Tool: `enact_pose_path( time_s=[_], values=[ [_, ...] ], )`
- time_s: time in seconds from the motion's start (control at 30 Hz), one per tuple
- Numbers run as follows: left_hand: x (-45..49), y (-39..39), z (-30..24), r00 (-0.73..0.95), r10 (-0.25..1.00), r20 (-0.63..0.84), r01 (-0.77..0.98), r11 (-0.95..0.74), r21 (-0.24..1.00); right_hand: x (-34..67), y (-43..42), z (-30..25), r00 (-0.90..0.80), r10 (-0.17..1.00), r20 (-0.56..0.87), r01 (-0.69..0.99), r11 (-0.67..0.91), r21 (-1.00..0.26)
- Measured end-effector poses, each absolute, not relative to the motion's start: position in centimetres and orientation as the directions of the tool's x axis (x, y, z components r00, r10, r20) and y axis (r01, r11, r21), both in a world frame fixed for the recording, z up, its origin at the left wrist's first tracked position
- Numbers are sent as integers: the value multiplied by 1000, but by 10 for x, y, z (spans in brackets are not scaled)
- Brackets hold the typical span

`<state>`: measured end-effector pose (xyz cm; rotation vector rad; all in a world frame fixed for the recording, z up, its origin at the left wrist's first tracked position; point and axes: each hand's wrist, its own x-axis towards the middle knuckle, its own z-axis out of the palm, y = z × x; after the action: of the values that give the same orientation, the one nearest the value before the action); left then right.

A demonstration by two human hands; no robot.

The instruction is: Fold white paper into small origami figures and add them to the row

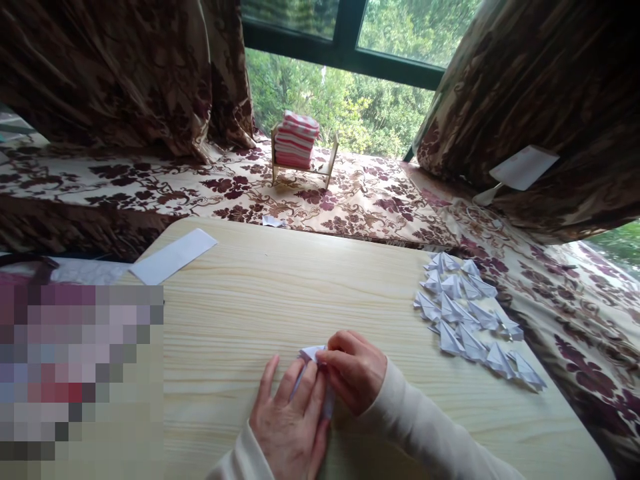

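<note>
both hands, left hand (290, 420) and right hand (353, 370), pinch a small white paper (313, 353) near the table's (280, 287) front edge; folded paper pieces (467, 317) lie along its right edge.

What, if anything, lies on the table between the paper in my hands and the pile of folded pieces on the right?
Nothing visible. The left hand lies flat on the paper, the right hand grips its top edge, and only the wooden table shows between it and the pile of folded pieces.

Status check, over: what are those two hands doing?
Left hand flat on small white paper; right hand pinching its top edge. Folded pieces piled at right, apart. Nothing in the way.
</note>
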<state>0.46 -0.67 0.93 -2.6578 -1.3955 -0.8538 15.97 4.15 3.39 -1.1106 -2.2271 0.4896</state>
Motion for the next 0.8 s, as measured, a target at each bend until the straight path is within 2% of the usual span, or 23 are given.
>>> enact_pose_path(
  time_s=[0.33,0.5,0.8],
  values=[
    [4,-6,12,408,758,509,749,-596,288,164,44,30,-504,770,391,589,637,-496],
    [4,-6,14,394,767,505,756,-584,296,165,43,27,-521,739,428,627,671,-396],
    [4,-5,15,405,754,517,748,-599,287,167,37,20,-516,699,494,641,698,-318]
  ],
)
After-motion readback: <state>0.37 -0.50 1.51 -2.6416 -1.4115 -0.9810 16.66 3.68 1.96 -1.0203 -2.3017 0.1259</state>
